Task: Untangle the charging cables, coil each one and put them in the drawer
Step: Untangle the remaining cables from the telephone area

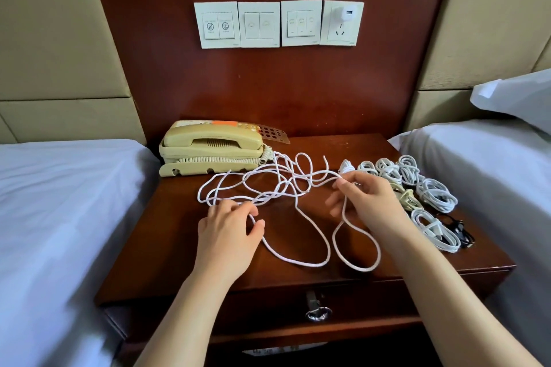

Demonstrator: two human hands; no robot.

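While both hands are on the tangle, I log grips first. Left hand (229,232): fingers curled, pinching the white charging cable (269,195) at the near-left end of the snarl. Right hand (365,197): thumb and fingers pinched on a gathered bunch of strands at the right end, one long loop hanging from that pinch toward me.

Key relation: the tangle's long axis runs left to right across the table (185,247), strung between the two hands. The thick of the crossings lies just beyond the left hand, so that hand is nearer the knot and the right holds the freer run. My read: the next pull goes rightward along that axis while the left hand pins or feeds.

Outward: finished coiled cables (432,191) sit in a cluster just right of the right hand, with a black cable (456,228) at the near end. A beige telephone (208,149) sits at the far left of the table, its curly cord near the tangle's far loops. The drawer (268,304) sits below the table's front edge, closed, metal pull (317,311) at centre.

Writing: switch plates (259,24) carry icons, but the small print is too fine to read. An orange label on the telephone is illegible. A white USB charger (347,16) is plugged into the wall socket, with no brand visible.
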